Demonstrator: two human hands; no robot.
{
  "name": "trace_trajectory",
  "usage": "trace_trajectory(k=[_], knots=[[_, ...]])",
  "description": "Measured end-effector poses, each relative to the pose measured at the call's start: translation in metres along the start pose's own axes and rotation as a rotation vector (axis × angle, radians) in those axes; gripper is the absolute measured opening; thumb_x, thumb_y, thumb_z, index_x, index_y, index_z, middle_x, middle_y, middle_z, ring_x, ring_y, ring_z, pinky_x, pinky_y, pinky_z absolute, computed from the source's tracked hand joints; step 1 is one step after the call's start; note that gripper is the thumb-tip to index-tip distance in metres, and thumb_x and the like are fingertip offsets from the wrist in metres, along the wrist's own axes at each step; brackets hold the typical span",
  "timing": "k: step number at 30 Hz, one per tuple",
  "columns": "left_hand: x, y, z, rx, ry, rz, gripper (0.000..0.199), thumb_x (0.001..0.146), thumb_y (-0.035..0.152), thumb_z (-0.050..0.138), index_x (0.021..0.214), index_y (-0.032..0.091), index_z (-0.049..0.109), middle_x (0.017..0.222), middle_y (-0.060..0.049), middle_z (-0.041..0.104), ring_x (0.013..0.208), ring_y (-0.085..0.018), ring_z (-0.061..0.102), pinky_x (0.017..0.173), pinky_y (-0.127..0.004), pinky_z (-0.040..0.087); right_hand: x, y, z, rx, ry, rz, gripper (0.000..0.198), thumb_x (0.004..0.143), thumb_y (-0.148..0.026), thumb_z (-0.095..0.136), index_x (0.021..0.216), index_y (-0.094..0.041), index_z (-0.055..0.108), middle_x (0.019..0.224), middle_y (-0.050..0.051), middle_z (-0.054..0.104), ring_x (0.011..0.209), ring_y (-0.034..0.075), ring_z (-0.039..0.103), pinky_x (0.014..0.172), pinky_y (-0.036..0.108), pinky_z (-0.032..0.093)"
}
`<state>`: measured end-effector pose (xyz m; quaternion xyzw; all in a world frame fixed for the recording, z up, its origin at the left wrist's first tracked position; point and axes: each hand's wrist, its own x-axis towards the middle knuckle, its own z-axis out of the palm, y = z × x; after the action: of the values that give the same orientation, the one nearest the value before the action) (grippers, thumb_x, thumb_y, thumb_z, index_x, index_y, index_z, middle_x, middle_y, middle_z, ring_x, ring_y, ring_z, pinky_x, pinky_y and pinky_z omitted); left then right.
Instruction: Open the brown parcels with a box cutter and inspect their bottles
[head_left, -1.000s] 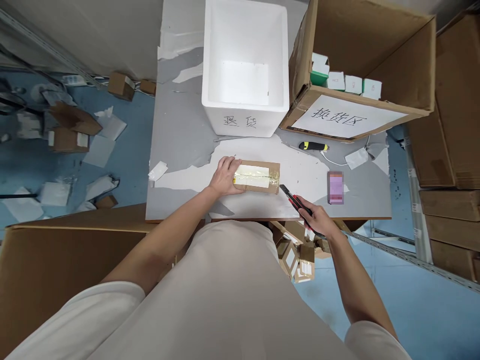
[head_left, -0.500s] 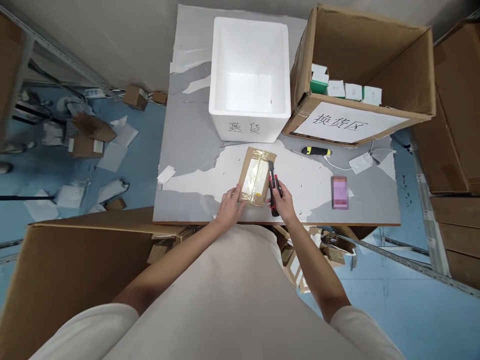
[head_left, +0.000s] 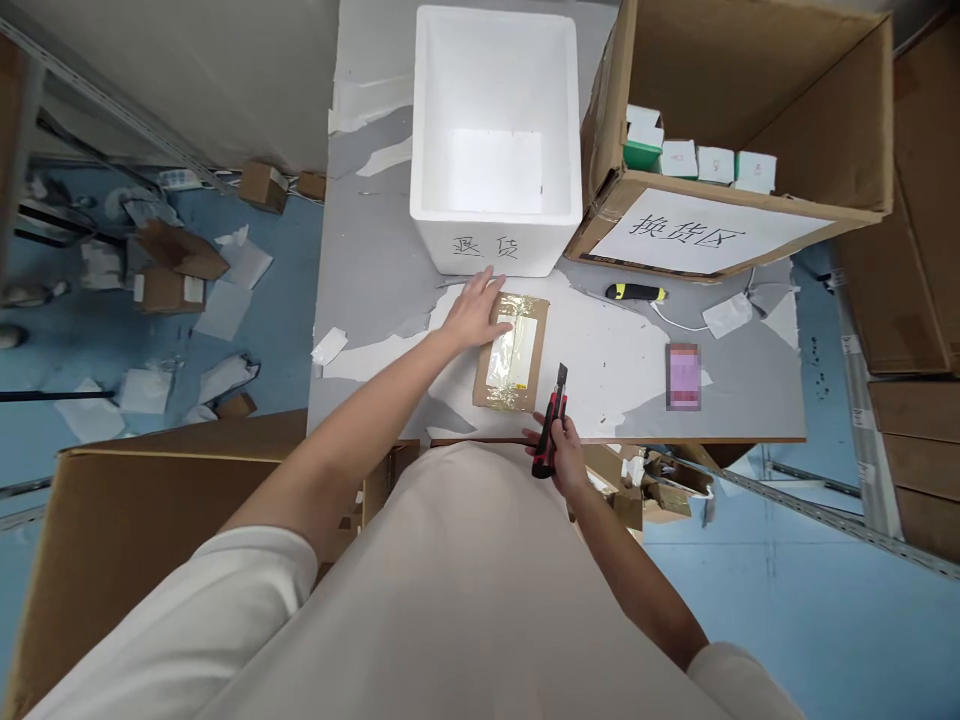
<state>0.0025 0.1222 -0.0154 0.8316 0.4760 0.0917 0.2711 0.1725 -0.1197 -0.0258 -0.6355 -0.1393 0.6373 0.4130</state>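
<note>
A small cardboard box (head_left: 541,318), bound with shiny tape and bearing a white label, lies flat on the worktable. My left hand (head_left: 474,312) is at its upper left side, fingers stretched out toward the white foam box and thumb resting on the carton's top. In my right hand (head_left: 564,450) is a red and black utility knife (head_left: 551,430), its dark blade end pointing up and away from me. This hand hovers at the table's front edge, just right of the carton's near corner, and the knife is apart from the carton.
A white foam box (head_left: 495,240) stands behind the carton. Right of it, a large cardboard box (head_left: 757,215) holds several white and green packs (head_left: 716,165). A yellow and black tool (head_left: 635,292) and a pink-screened phone (head_left: 683,377) lie on the table's right (head_left: 750,400).
My left hand has moved from the carton's near left corner up to its far left side. My right hand has drawn the utility knife back toward me, off the carton, which has turned slightly.
</note>
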Motion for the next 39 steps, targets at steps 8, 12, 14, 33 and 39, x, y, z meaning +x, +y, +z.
trace_trajectory(k=[8, 12, 14, 33, 39], knots=[[-0.015, -0.012, -0.019, 0.137, -0.060, -0.353, 0.071, 0.064, 0.064, 0.066, 0.113, 0.013, 0.055, 0.109, -0.015, 0.064, 0.099, -0.034, 0.061, 0.081, -0.041, 0.048, 0.028, -0.021, 0.007, 0.110, 0.064, -0.121, 0.048, 0.079, -0.066, 0.054, 0.106, -0.029, 0.037, 0.111, 0.007, 0.067, 0.103, 0.022, 0.067, 0.080, 0.039, 0.057], [-0.080, -0.013, -0.014, 0.174, -0.089, -0.663, 0.077, 0.060, 0.083, 0.054, 0.096, 0.015, 0.061, 0.089, -0.017, 0.068, 0.088, -0.037, 0.064, 0.069, -0.041, 0.048, 0.064, -0.050, -0.005, 0.096, 0.051, -0.280, 0.045, 0.080, -0.061, 0.056, 0.106, -0.029, 0.038, 0.112, 0.006, 0.066, 0.104, 0.019, 0.066, 0.092, 0.041, 0.053], [-0.106, -0.011, -0.006, 0.139, -0.128, -0.736, 0.076, 0.059, 0.087, 0.050, 0.086, 0.017, 0.062, 0.084, -0.016, 0.068, 0.086, -0.037, 0.065, 0.068, -0.041, 0.048, 0.078, -0.062, -0.006, 0.048, -0.010, -0.328, 0.043, 0.081, -0.059, 0.057, 0.105, -0.028, 0.040, 0.111, 0.006, 0.066, 0.105, 0.019, 0.066, 0.094, 0.040, 0.051], [-0.104, 0.000, 0.019, 0.250, -0.034, -0.117, 0.118, 0.055, 0.073, 0.067, 0.148, 0.013, 0.024, 0.150, -0.020, 0.031, 0.138, -0.043, 0.023, 0.112, -0.062, 0.005, 0.023, -0.087, -0.041, -1.061, -0.062, -0.216, 0.047, 0.095, -0.040, 0.034, 0.137, -0.022, 0.041, 0.084, 0.003, 0.068, 0.052, 0.012, 0.059, 0.059, 0.027, 0.049], [-0.104, 0.003, 0.020, 0.226, 0.001, -0.100, 0.120, 0.052, 0.069, 0.072, 0.147, 0.012, 0.026, 0.147, -0.021, 0.035, 0.132, -0.042, 0.030, 0.111, -0.058, 0.016, 0.001, -0.114, -0.003, -1.694, 0.036, -0.159, 0.057, 0.096, -0.031, 0.031, 0.147, -0.007, 0.023, 0.088, 0.017, 0.069, 0.080, 0.029, 0.066, 0.071, 0.038, 0.047]])
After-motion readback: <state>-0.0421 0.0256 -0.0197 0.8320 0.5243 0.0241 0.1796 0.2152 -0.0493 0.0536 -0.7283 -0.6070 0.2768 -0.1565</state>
